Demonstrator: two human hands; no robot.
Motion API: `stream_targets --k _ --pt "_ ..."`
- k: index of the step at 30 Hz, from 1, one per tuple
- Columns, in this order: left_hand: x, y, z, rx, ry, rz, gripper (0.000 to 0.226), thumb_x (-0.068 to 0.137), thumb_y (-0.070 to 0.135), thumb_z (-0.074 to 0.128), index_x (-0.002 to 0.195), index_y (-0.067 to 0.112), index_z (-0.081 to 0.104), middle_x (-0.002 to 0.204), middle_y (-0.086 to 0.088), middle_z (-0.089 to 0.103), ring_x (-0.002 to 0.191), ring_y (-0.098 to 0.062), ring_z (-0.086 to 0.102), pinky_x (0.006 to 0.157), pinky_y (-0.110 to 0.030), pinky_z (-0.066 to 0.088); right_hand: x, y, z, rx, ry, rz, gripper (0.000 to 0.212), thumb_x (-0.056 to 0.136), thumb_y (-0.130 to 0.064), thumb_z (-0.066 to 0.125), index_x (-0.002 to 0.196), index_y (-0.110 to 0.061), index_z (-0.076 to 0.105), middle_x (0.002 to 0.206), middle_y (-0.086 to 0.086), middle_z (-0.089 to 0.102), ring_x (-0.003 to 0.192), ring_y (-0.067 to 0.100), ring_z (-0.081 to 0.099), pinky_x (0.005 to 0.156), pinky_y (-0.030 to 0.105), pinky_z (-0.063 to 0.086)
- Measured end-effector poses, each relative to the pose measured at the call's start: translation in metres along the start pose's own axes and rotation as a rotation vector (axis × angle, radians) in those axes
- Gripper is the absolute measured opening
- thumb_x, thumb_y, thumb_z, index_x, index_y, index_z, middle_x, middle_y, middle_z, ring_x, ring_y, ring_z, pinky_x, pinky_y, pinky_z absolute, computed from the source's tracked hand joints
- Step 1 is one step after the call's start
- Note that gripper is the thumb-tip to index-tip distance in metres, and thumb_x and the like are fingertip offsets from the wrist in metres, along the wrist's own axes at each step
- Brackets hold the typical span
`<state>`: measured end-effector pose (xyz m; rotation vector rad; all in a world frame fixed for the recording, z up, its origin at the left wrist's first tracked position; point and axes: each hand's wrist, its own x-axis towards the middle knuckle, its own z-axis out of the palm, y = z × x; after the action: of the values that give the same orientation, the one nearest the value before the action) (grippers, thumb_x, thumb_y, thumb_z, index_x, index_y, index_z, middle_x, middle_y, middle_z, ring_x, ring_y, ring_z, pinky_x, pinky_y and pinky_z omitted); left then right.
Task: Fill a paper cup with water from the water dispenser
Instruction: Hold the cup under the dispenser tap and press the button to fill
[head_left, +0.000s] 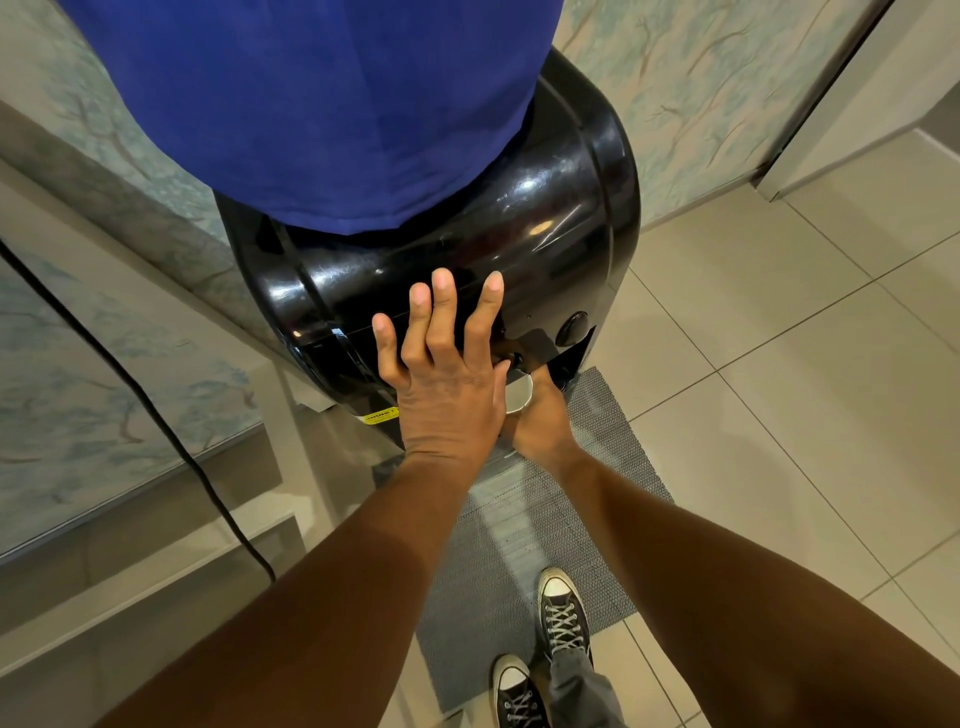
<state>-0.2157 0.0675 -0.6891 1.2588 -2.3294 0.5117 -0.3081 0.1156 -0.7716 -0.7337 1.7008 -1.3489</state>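
Note:
A glossy black water dispenser (519, 249) stands in front of me, with a large bottle under a blue cover (311, 104) on top. My left hand (441, 374) lies flat against the dispenser's front, fingers spread; its thumb reaches toward the tap area and is partly hidden. Below it, my right hand (540, 415) grips a white paper cup (519, 397) held under the dispenser's front overhang. Only part of the cup's rim shows between my two hands. The tap itself and any water stream are hidden.
A round dark button (571, 328) sits on the dispenser's right front. A grey mat (545, 519) lies on the beige tiled floor under my feet in black sneakers (563, 613). A black cable (156, 415) runs down the ledge on the left. A door frame (810, 104) stands at upper right.

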Motion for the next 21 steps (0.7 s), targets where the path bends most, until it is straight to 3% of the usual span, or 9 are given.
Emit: stream_targets --k 2,5,9,12,15,18,19,21 --pt "0.0 0.0 0.001 0.001 0.0 -0.005 0.113 0.078 0.053 0.071 0.154 0.032 -0.01 0.15 -0.012 0.001 0.142 -0.02 -0.033 0.117 -0.05 -0.009 0.004 0.007 0.0 0.05 -0.022 0.016 0.053 0.082 0.001 0.071 0.121 -0.025 0.047 0.106 0.001 0.062 0.086 -0.004 0.067 0.068 0.015 0.052" --pt "0.0 0.0 0.001 0.009 0.001 -0.001 0.111 0.078 0.054 0.071 0.154 0.032 -0.007 0.15 -0.012 0.002 0.144 -0.021 -0.03 0.117 -0.05 -0.009 0.002 0.007 -0.001 0.074 -0.036 -0.003 0.063 0.08 0.017 0.066 0.126 -0.017 0.04 0.109 0.008 0.059 0.083 -0.007 0.066 0.064 0.011 0.051" --pt "0.0 0.0 0.0 0.006 0.015 0.008 0.105 0.076 0.054 0.073 0.152 0.029 0.006 0.149 -0.012 0.006 0.14 -0.024 -0.009 0.116 -0.051 -0.005 0.002 0.01 0.001 -0.142 0.01 -0.048 0.073 0.071 0.002 0.081 0.125 -0.027 0.041 0.106 -0.008 0.064 0.089 -0.01 0.064 0.073 0.01 0.049" --pt "0.0 0.0 0.0 0.01 0.017 0.006 0.105 0.076 0.054 0.073 0.151 0.029 0.004 0.148 -0.012 0.007 0.14 -0.024 -0.008 0.116 -0.05 -0.005 0.001 0.003 0.0 -0.219 0.009 -0.118 0.05 0.08 -0.007 0.07 0.119 -0.027 0.047 0.103 0.001 0.064 0.085 0.002 0.067 0.068 0.019 0.054" --pt "0.001 0.0 -0.001 0.017 0.015 0.011 0.103 0.076 0.054 0.073 0.152 0.029 0.006 0.148 -0.012 0.007 0.139 -0.024 -0.008 0.116 -0.05 -0.005 0.001 -0.004 0.0 -0.101 0.022 -0.059 0.021 0.097 -0.01 0.051 0.117 -0.015 0.055 0.1 0.006 0.068 0.091 0.017 0.068 0.068 0.024 0.054" --pt "0.001 -0.001 -0.001 0.011 0.018 0.014 0.102 0.077 0.055 0.072 0.152 0.029 0.009 0.148 -0.012 0.007 0.139 -0.024 -0.008 0.116 -0.05 -0.006 0.001 -0.005 0.003 -0.16 0.038 0.044 0.04 0.089 -0.008 0.061 0.127 -0.006 0.049 0.116 0.016 0.064 0.107 0.031 0.063 0.081 0.03 0.047" --pt "0.001 -0.002 -0.001 0.008 0.016 0.014 0.103 0.077 0.054 0.072 0.152 0.029 0.008 0.149 -0.012 0.006 0.14 -0.024 -0.008 0.116 -0.05 -0.006 0.001 -0.004 0.002 -0.154 0.022 0.027 0.05 0.082 -0.011 0.068 0.128 -0.011 0.048 0.116 0.012 0.063 0.108 0.029 0.063 0.083 0.032 0.049" --pt "0.001 -0.002 0.0 0.008 0.011 0.014 0.104 0.077 0.055 0.072 0.152 0.029 0.005 0.149 -0.012 0.006 0.14 -0.024 -0.008 0.116 -0.05 -0.006 0.0 -0.001 -0.001 -0.072 -0.011 -0.009 0.058 0.076 -0.006 0.075 0.125 -0.021 0.047 0.108 -0.002 0.064 0.098 0.007 0.066 0.08 0.03 0.055"
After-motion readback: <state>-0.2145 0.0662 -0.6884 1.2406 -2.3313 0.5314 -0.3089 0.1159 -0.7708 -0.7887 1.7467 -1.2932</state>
